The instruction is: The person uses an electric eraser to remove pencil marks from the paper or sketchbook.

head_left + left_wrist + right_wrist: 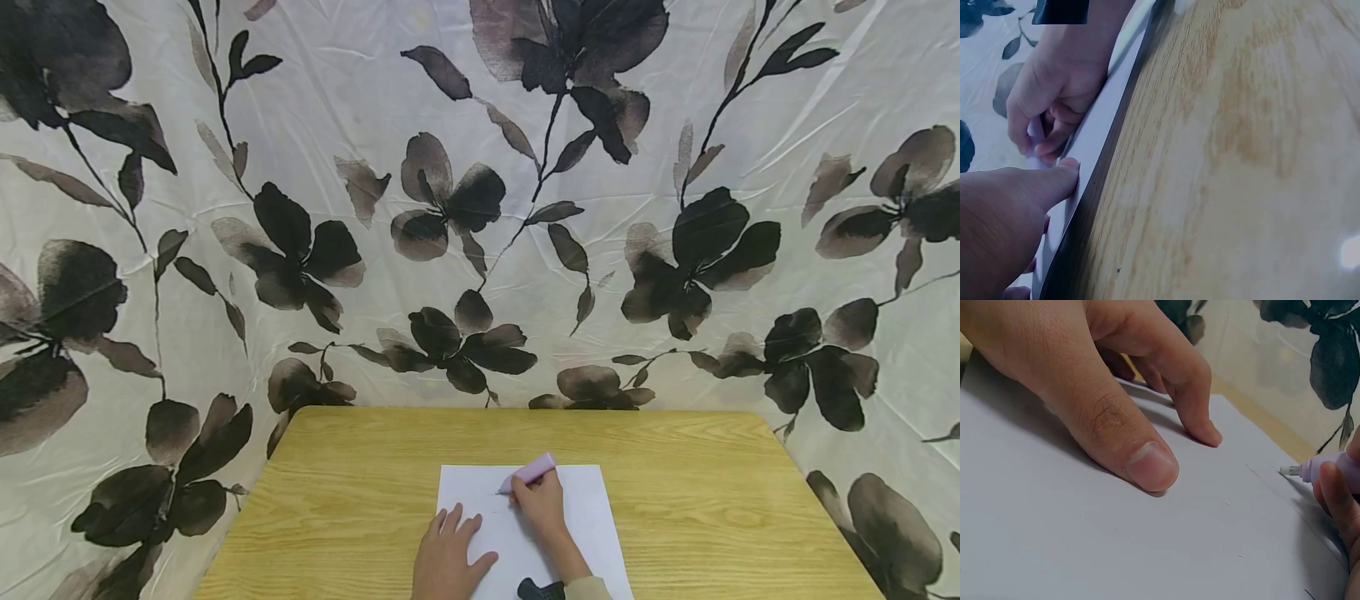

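A white sheet of paper lies on the wooden table. My right hand pinches a thick lilac electric eraser between thumb and fingers, tilted with its narrow end down at the sheet's upper middle. In the right wrist view the eraser's white tip is right by a faint pencil line on the paper. My left hand rests on the sheet's left part, fingers spread. Its thumb and index fingertip press the paper in the right wrist view; the other fingers are partly hidden behind them.
The yellow wood-grain table extends to both sides of the sheet. Behind it hangs a pale cloth with dark flowers. Small crumbs and short faint marks dot the paper. A black strap and a beige sleeve are at my right wrist.
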`<state>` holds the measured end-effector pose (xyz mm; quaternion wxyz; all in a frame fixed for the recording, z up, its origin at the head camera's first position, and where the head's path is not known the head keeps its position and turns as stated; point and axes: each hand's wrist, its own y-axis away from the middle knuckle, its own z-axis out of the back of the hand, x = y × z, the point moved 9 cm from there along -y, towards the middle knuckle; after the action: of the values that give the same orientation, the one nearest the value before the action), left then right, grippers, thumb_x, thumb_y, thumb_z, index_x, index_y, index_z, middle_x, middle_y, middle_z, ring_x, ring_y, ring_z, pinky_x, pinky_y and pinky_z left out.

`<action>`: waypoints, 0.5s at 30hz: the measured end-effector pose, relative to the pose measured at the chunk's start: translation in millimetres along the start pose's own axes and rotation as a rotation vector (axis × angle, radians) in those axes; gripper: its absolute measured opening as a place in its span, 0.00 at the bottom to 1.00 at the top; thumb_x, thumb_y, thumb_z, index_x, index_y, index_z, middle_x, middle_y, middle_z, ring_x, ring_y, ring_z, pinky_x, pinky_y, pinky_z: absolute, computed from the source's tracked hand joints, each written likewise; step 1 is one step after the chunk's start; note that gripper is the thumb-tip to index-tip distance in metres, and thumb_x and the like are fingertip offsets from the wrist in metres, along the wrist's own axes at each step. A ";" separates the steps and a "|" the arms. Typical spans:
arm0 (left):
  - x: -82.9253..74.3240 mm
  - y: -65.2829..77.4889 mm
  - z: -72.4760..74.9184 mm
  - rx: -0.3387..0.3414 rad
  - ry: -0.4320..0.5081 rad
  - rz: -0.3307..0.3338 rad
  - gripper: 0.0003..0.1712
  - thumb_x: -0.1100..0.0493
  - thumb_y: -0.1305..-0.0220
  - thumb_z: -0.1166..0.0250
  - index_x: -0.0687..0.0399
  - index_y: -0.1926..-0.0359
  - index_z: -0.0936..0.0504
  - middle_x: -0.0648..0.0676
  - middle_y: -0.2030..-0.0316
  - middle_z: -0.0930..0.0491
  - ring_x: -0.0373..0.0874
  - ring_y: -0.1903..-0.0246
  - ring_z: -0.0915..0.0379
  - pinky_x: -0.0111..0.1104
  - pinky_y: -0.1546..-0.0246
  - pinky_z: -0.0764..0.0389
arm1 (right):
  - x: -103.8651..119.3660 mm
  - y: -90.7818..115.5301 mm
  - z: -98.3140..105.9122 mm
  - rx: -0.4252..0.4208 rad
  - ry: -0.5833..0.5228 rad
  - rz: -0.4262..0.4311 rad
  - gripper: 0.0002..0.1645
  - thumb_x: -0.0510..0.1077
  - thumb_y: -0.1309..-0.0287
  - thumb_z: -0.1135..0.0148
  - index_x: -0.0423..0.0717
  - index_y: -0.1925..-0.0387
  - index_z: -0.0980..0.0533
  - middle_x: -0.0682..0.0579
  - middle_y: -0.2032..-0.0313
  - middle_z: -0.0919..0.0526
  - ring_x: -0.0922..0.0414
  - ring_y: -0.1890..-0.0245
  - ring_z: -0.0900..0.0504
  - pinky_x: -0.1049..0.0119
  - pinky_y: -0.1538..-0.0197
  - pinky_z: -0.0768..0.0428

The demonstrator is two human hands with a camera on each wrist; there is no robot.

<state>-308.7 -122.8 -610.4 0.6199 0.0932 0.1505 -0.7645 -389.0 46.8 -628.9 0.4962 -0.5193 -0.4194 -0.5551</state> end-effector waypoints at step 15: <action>0.4 -2.3 -3.3 -0.027 -0.011 -0.045 0.36 0.31 0.47 0.35 0.51 0.46 0.18 0.64 0.42 0.26 0.66 0.41 0.34 0.57 0.42 0.31 | 4.1 -0.2 1.9 -0.054 -0.106 0.004 0.16 0.34 0.44 0.36 0.34 0.58 0.34 0.48 0.78 0.22 0.58 0.82 0.22 0.69 0.78 0.21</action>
<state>-311.2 -121.6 -613.4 0.6045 0.0772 0.1595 -0.7766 -388.7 48.2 -624.6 0.4602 -0.5619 -0.4290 -0.5370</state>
